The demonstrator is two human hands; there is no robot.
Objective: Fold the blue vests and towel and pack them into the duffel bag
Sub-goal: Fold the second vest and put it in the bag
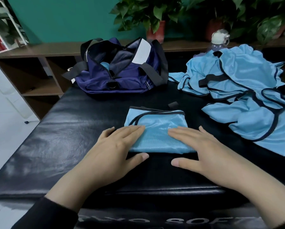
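Observation:
A folded light-blue vest (156,129) with black trim lies in the middle of the black padded table (59,138). My left hand (117,146) lies flat on its left end with straight fingers. My right hand (199,149) presses flat on its right end, thumb on the table in front. A navy duffel bag (120,75) stands unzipped at the back, with something light blue showing inside. A heap of unfolded blue vests (247,93) covers the right side of the table.
A bottle (218,42) with a white cap stands behind the heap. A small black scrap (173,104) lies just beyond the folded vest. A brown shelf unit (31,68) with potted plants (155,19) runs along the green wall behind.

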